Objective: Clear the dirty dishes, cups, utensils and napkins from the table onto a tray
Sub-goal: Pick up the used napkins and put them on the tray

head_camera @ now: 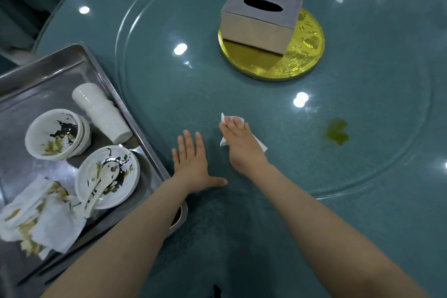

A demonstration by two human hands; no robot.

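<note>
A steel tray [43, 75] sits at the left edge of the round teal table [362, 213]. In the tray lie a stack of dirty bowls [56, 134], a stack of white cups [102, 111] on its side, a dirty plate [107, 180] with a white spoon [100, 187] on it, and soiled napkins [36, 219]. My left hand [192, 163] rests flat on the table beside the tray, fingers spread and holding nothing. My right hand [242, 146] presses flat on a white napkin [260, 145] on the glass turntable.
A grey tissue box [258, 25] stands on a gold disc [307, 55] at the middle of the glass turntable [150, 94]. A green smear [337, 132] lies on the glass to the right of my right hand.
</note>
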